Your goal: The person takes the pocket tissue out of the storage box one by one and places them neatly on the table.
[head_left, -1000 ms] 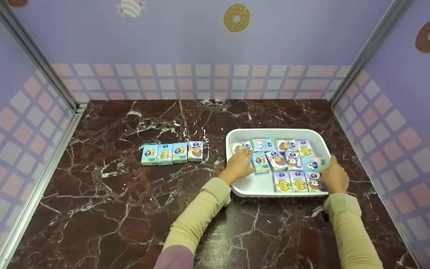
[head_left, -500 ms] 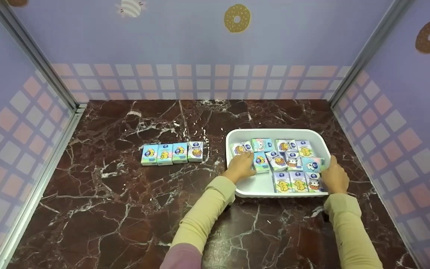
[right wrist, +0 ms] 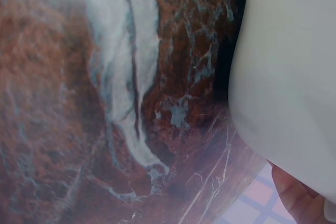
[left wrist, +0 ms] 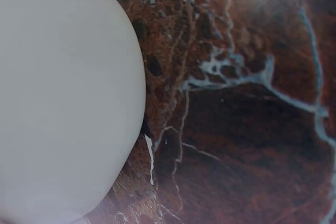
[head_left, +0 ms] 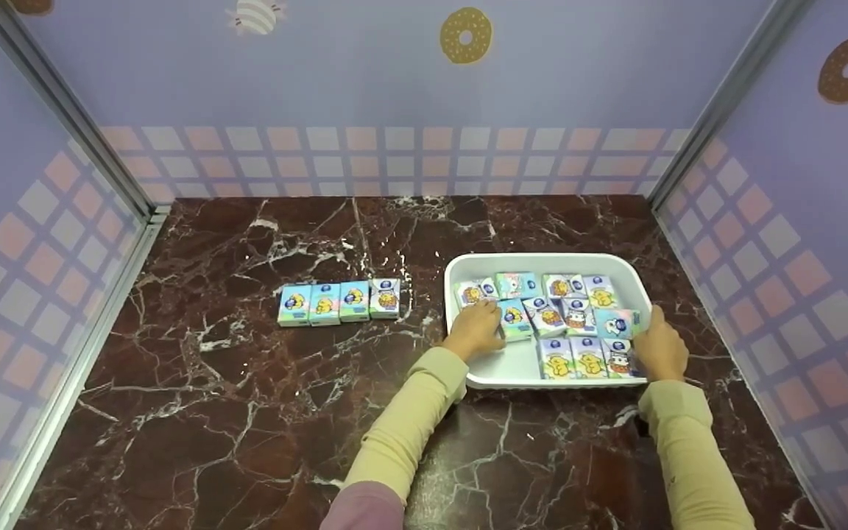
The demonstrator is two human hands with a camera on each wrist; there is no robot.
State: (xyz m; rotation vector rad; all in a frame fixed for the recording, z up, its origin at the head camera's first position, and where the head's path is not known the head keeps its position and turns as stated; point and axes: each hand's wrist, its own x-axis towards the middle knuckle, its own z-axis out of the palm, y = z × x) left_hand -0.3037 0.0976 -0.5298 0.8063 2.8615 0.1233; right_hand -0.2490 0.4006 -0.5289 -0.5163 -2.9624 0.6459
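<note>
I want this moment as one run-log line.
left hand: inside white tray, hold unclear | right hand: grips tray rim | tray packs: uneven rows | four-pack row: on tabletop, left of tray

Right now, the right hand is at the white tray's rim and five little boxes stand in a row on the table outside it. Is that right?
Not quite: the head view shows four little boxes in that row on the table, not five. The right hand is indeed at the white tray's rim.
</note>
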